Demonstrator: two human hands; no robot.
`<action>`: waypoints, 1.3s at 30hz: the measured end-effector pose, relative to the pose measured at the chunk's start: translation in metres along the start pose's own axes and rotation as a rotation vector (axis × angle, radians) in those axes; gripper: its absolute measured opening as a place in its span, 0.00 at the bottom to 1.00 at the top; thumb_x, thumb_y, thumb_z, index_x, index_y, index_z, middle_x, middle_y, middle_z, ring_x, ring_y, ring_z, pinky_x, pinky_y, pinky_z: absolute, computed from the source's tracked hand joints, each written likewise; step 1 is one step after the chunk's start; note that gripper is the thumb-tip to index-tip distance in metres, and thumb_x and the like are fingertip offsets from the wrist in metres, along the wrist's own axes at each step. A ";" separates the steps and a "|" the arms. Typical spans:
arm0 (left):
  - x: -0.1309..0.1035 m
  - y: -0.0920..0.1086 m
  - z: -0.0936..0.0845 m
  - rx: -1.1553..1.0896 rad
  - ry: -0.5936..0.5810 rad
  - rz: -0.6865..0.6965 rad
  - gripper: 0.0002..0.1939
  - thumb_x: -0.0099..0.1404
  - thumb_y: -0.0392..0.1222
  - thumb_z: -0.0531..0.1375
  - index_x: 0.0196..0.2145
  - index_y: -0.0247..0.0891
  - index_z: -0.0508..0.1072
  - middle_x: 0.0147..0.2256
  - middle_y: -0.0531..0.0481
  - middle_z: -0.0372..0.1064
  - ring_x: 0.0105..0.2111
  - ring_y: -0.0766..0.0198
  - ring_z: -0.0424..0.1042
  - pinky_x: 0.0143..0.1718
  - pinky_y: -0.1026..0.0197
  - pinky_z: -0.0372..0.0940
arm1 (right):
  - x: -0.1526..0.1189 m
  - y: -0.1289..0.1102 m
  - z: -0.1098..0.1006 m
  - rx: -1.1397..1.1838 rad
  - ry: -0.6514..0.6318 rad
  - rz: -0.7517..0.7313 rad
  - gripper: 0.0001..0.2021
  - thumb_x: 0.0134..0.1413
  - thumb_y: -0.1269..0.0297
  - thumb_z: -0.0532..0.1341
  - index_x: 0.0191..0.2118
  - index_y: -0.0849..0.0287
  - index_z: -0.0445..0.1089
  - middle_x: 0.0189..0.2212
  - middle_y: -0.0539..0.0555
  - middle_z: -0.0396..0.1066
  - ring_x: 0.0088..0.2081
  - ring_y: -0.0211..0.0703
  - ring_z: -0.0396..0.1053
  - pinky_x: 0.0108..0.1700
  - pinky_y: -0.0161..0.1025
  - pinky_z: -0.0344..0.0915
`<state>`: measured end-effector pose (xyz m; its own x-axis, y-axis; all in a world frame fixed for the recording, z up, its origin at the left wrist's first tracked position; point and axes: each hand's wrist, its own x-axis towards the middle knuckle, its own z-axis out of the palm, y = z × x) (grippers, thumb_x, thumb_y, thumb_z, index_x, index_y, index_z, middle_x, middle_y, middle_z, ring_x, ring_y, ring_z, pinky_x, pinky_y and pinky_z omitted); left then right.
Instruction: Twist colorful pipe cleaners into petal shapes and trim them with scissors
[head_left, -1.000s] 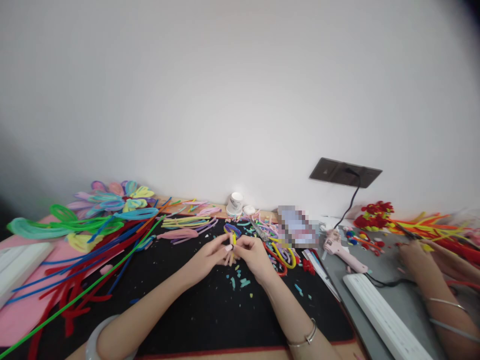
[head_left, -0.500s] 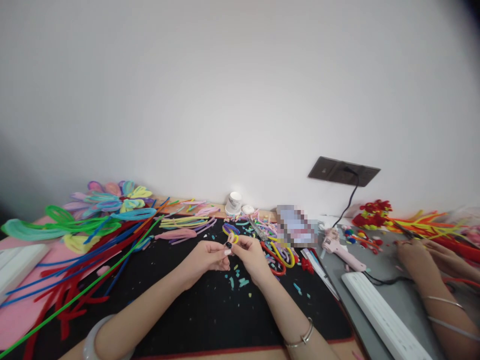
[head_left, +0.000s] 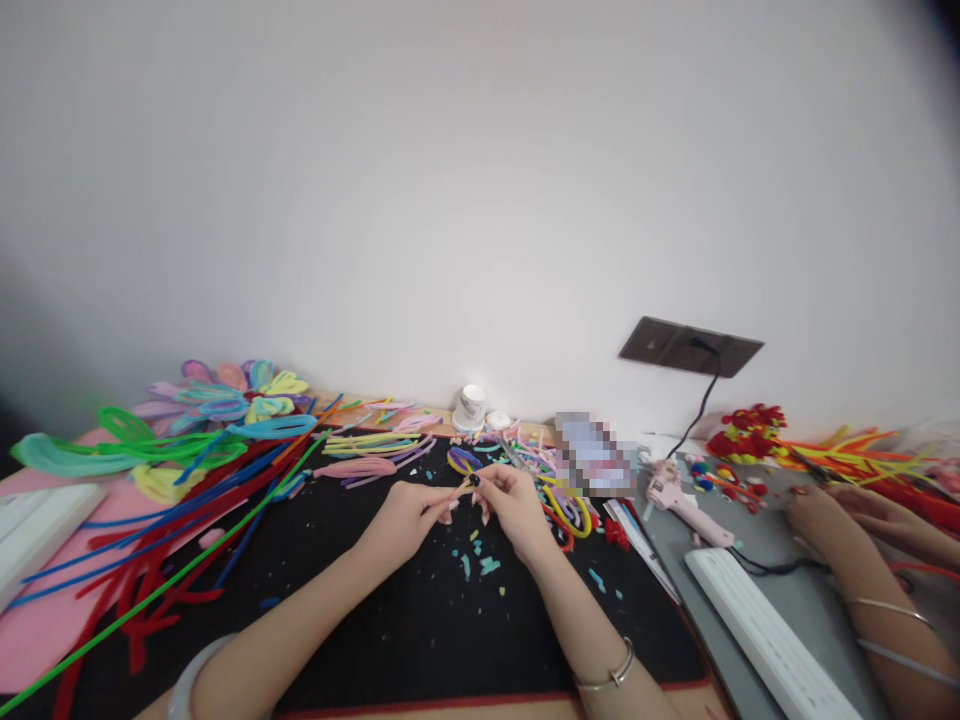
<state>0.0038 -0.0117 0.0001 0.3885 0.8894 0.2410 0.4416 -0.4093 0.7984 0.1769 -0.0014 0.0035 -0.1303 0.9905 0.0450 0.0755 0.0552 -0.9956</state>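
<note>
Near the middle of the black mat [head_left: 390,640], my left hand [head_left: 409,515] and my right hand [head_left: 510,505] meet fingertip to fingertip. Both are closed in a pinch around a small yellowish piece [head_left: 466,484], mostly hidden by the fingers. Just behind them lies a small purple and yellow loop [head_left: 461,460]. Small cut teal bits [head_left: 487,566] are scattered on the mat in front of my right hand. Yellow and red loops [head_left: 570,510] rest to its right.
Fuzzy stems [head_left: 150,560] and a looped pastel bundle [head_left: 232,395] lie left. A white cup [head_left: 471,408] stands at the back. On the right are a phone [head_left: 594,455], a pink glue gun [head_left: 686,508], a power strip [head_left: 772,630] and another person's hands [head_left: 832,515].
The yellow loop that showed between my fingers is now mostly hidden, and my fingertips have shifted slightly right and up. The view has moved slightly.
</note>
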 end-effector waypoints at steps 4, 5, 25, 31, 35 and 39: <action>0.001 -0.001 0.000 -0.089 -0.059 -0.042 0.15 0.62 0.42 0.51 0.31 0.37 0.77 0.22 0.52 0.72 0.25 0.64 0.69 0.32 0.66 0.60 | 0.001 0.001 -0.003 -0.020 -0.036 0.007 0.07 0.47 0.65 0.56 0.22 0.61 0.63 0.16 0.47 0.65 0.14 0.30 0.57 0.18 0.30 0.56; 0.002 -0.002 0.001 -0.141 -0.090 -0.054 0.15 0.62 0.42 0.52 0.28 0.36 0.76 0.23 0.52 0.72 0.25 0.65 0.68 0.31 0.66 0.60 | 0.001 0.001 -0.004 -0.027 -0.048 0.007 0.08 0.47 0.65 0.56 0.22 0.60 0.62 0.16 0.46 0.64 0.14 0.30 0.57 0.18 0.30 0.56; -0.003 0.004 0.003 -1.092 -0.454 -0.487 0.16 0.62 0.54 0.54 0.29 0.37 0.61 0.19 0.61 0.40 0.18 0.74 0.39 0.19 0.69 0.43 | -0.007 -0.010 -0.005 0.012 -0.252 -0.019 0.07 0.49 0.63 0.59 0.26 0.61 0.65 0.19 0.47 0.65 0.17 0.29 0.53 0.19 0.29 0.50; -0.002 0.002 0.006 -0.996 -0.366 -0.384 0.17 0.63 0.55 0.51 0.28 0.38 0.57 0.19 0.62 0.39 0.18 0.73 0.38 0.18 0.69 0.41 | -0.004 -0.003 -0.003 0.073 -0.236 0.009 0.10 0.50 0.58 0.59 0.32 0.59 0.62 0.20 0.45 0.63 0.16 0.30 0.53 0.18 0.28 0.53; -0.002 -0.002 0.009 -0.851 -0.305 -0.319 0.18 0.62 0.57 0.50 0.27 0.39 0.57 0.18 0.62 0.40 0.18 0.73 0.38 0.18 0.69 0.42 | -0.005 0.000 -0.002 0.012 -0.313 0.028 0.12 0.54 0.55 0.54 0.28 0.59 0.57 0.17 0.43 0.59 0.16 0.29 0.50 0.16 0.27 0.46; -0.001 -0.005 0.013 -0.725 -0.269 -0.305 0.20 0.62 0.59 0.49 0.26 0.39 0.56 0.17 0.63 0.42 0.17 0.73 0.40 0.17 0.69 0.43 | -0.007 0.000 0.002 0.021 -0.388 0.090 0.15 0.56 0.55 0.51 0.24 0.59 0.56 0.15 0.42 0.49 0.16 0.28 0.43 0.17 0.28 0.42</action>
<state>0.0114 -0.0135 -0.0117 0.5568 0.8233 -0.1099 -0.0359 0.1561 0.9871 0.1759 -0.0086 0.0030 -0.4880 0.8698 -0.0723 0.0836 -0.0359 -0.9959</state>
